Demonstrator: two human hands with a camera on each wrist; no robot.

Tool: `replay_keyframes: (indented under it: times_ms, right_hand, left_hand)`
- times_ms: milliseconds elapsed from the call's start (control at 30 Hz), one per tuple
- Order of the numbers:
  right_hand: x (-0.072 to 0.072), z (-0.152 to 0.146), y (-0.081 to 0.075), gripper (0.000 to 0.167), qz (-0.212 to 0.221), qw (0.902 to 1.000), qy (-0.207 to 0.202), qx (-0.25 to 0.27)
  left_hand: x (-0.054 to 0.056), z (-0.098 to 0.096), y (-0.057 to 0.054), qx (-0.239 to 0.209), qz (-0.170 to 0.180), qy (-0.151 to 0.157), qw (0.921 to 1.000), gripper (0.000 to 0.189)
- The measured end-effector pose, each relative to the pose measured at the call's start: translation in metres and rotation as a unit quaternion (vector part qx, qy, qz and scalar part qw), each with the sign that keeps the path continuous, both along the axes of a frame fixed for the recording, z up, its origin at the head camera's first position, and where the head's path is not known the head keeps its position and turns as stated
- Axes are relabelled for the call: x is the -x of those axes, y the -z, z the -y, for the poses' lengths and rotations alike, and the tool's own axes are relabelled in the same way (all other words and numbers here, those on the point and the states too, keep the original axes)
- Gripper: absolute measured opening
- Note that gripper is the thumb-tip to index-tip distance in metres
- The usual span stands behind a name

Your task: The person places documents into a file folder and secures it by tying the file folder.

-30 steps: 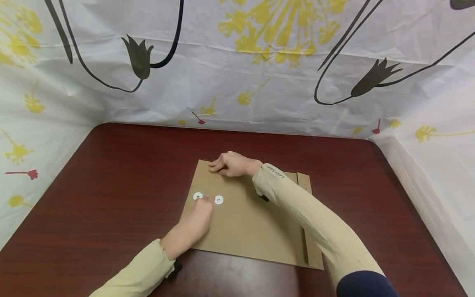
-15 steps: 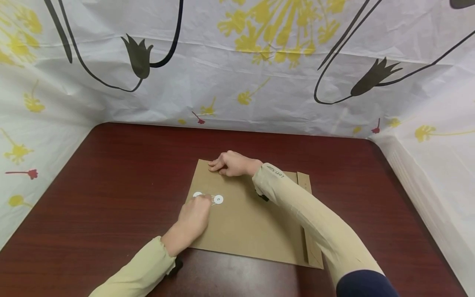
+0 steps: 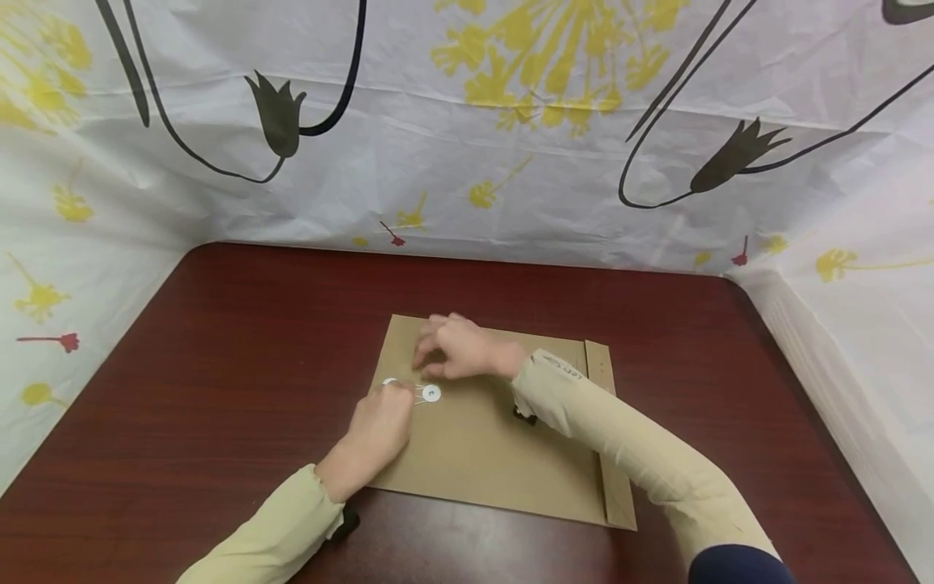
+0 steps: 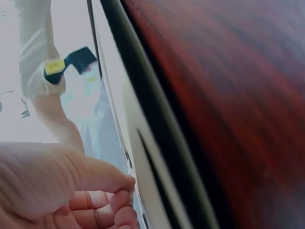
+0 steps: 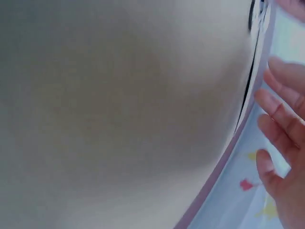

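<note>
A brown kraft string-tie envelope (image 3: 503, 462) lies flat on the table, its folded flap strip on the right. Two white paper discs sit near its left side, with thin string (image 3: 419, 395) running between them. The right disc (image 3: 431, 393) is in full view; my left hand (image 3: 379, 430) largely covers the left disc (image 3: 390, 381). Thumb and index finger of that hand pinch the string there, though its end is hidden. Above the discs, my right hand (image 3: 460, 349) hovers over the envelope with loosely bent fingers (image 5: 274, 133) spread apart, holding nothing.
The dark red wooden table (image 3: 219, 389) extends on all sides of the envelope. A white sheet (image 3: 409, 162) with yellow and grey flower prints hangs behind and along both sides. Cream sleeves (image 3: 627, 438) cover both forearms.
My right hand has lifted from the envelope's upper edge and come down nearer the discs. My left hand has shifted slightly left over the left disc. More string now shows beside the right disc.
</note>
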State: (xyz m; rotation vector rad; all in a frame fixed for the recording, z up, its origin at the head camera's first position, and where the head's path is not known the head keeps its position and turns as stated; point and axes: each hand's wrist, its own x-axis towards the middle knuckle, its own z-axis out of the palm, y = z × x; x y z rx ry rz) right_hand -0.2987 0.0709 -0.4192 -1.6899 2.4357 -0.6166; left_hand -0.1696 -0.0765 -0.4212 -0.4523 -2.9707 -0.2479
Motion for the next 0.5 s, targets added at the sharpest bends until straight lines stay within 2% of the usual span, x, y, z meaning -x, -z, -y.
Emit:
replay_keyframes:
  times_ms: [133, 167, 367, 500]
  right_hand:
    - [-0.015, 0.003, 0.008, 0.005, 0.079, 0.9958, -0.041, 0.021]
    - [-0.018, 0.003, 0.009, 0.006, 0.086, 0.9952, -0.042, 0.021]
    - [-0.029, 0.009, 0.013, 0.008, 0.041, 0.9982, -0.041, 0.017]
    - [-0.031, 0.012, 0.016, 0.007, 0.032, 0.9985, -0.034, 0.028]
  left_hand:
    - [-0.001, 0.003, -0.001, -0.027, 0.009, 0.000, 0.9996, 0.006]
    - [-0.001, 0.004, -0.001, -0.039, 0.012, -0.001, 0.9992, 0.008]
    - [0.000, 0.010, 0.003, -0.096, 0.043, -0.008, 0.9944, 0.027]
    - [-0.001, 0.013, 0.002, -0.111, 0.055, -0.006, 0.9922, 0.027]
